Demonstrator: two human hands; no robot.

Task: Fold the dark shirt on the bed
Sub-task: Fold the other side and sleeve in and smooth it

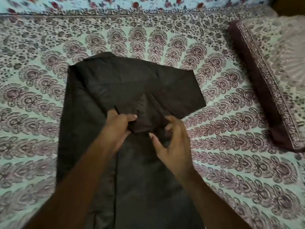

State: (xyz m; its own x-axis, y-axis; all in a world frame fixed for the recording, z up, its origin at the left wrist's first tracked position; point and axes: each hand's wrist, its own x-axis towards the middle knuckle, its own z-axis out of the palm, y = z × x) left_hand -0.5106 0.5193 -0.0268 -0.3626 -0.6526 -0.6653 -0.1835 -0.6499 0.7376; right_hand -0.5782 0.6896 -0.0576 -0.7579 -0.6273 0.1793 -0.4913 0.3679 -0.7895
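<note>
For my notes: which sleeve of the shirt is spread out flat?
The sleeve on the right, pointing toward the pillow. The left side of the dark shirt shows no spread sleeve.

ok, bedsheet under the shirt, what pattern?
Pale bedsheet with repeating maroon paisley-like floral motifs in arcs; shows in the head view.

The dark shirt is laid lengthwise on the bed, spread over the patterned sheet; the fabric is dark brown to black and lightly creased; the collar end is turned toward the far side and the lower body runs out of view at the near edge. One short sleeve is extended flat to the right; the left side is seen folded inward in a straight edge; a bunch of cloth is raised and gathered at the middle.
</note>
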